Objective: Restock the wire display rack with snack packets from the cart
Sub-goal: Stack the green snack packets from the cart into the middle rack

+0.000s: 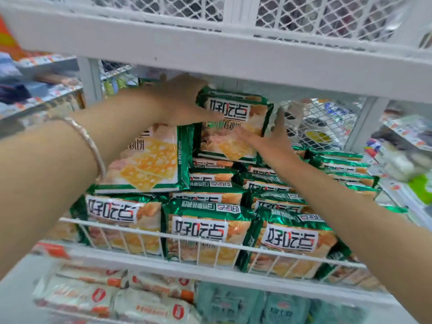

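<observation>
Risk first: the stack [211, 181] on the wire display rack [233, 52] is uneven. If I let go early, the top packet [236, 120] could slide forward over the front rail [149, 232]. My left forearm passes just above a leaning packet [149, 160], and a nudge there could tip it out.

Top packet sits tilted, high under the upper shelf, between both grips. Left grip [184, 101] holds its left edge, thumb across the face, fingers hidden behind. Right grip [268, 139] lies flat and spread against the right edge and front, pressing, nothing clasped.
</observation>
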The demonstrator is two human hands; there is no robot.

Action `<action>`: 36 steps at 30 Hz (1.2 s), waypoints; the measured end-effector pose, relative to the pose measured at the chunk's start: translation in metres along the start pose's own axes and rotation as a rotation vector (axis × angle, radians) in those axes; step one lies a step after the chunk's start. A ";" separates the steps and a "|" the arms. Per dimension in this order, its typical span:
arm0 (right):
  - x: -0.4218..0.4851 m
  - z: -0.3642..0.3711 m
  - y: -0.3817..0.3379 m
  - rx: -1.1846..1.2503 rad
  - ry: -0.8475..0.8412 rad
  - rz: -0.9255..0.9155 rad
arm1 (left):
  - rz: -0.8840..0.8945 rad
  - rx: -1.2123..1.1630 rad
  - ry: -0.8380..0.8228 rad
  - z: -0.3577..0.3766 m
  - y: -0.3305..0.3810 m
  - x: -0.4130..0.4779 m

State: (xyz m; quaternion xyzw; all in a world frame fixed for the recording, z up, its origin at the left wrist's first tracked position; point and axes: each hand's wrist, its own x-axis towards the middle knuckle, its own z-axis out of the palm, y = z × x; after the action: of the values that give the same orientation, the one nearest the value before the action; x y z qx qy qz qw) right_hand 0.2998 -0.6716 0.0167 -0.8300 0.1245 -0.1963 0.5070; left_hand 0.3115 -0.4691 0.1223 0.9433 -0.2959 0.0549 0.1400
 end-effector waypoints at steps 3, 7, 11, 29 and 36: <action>-0.030 0.003 -0.011 -0.139 0.212 -0.150 | -0.012 0.025 0.207 0.017 -0.058 -0.020; -0.068 0.038 -0.037 -0.140 0.059 -0.400 | -0.244 -0.250 0.488 0.038 -0.130 -0.053; -0.069 0.087 -0.057 -0.282 -0.256 -0.495 | -0.301 -0.586 0.042 0.056 -0.136 -0.069; -0.049 0.059 -0.043 -0.260 -0.248 -0.497 | -0.034 -0.073 0.356 0.046 -0.126 -0.047; -0.006 -0.008 -0.001 -0.523 0.113 -0.486 | 0.274 0.376 0.295 0.066 -0.028 0.003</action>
State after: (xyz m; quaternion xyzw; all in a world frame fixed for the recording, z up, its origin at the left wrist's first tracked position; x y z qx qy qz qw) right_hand 0.2906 -0.6746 0.0195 -0.9248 -0.0029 -0.3183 0.2085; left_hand 0.3312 -0.4681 0.0535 0.8857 -0.3820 0.2638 -0.0046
